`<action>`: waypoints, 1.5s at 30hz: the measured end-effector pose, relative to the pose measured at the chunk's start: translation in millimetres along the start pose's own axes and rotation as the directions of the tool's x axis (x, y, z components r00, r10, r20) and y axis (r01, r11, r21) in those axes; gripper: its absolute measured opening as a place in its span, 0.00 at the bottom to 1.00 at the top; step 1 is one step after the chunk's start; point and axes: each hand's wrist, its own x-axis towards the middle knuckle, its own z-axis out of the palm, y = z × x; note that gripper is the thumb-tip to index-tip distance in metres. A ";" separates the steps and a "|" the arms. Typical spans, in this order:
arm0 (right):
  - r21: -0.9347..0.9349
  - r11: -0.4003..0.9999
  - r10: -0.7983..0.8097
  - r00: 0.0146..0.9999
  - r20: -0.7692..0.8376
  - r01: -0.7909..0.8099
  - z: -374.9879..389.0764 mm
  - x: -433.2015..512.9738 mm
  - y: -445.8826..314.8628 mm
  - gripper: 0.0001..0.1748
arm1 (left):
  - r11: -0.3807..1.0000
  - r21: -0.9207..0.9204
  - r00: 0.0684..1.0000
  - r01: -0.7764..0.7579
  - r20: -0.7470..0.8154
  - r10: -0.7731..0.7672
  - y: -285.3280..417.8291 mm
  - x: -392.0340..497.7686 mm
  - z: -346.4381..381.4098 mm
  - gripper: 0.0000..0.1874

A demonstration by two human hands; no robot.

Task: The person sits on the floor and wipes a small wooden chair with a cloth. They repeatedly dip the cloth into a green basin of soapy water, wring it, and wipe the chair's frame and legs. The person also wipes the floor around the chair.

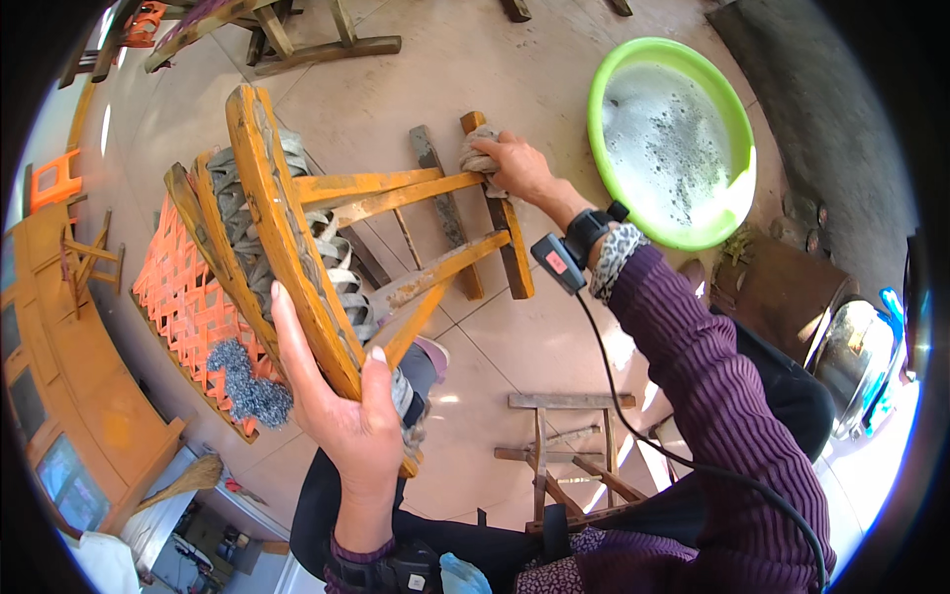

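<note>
A wooden folding stool with grey woven straps is tilted in front of me. My left hand grips the near end of its yellow-brown seat rail, thumb on one side and fingers on the other. At the far end of the stool's foot bar, my right hand presses a bunched grey-beige cloth against the wood. Beyond my right wrist a green plastic basin holds foamy water. A clump of blue-grey scouring mesh lies on an orange woven seat left of my left hand.
Another wooden stool is on the tiled floor near my legs. More wooden stool frames stand at the top left. An orange wooden cabinet and a straw broom are at the left. A cable hangs from my right wrist's device.
</note>
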 end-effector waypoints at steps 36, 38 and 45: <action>0.171 0.945 -0.286 0.958 0.027 0.278 -225.4 -267.8 -89.1 0.31 | 0.940 0.340 0.992 -0.016 -0.110 0.056 2.7 -5.4 17.3 0.41; 0.187 0.952 -0.260 0.963 0.071 0.244 -233.9 -287.3 -77.7 0.34 | 0.955 0.296 0.997 -0.002 -0.070 0.024 14.3 -9.3 32.9 0.42; 0.165 0.963 -0.223 0.974 0.031 0.215 -244.2 -311.4 -34.8 0.33 | 0.961 0.162 0.974 -0.226 0.057 0.219 42.3 -8.0 60.3 0.40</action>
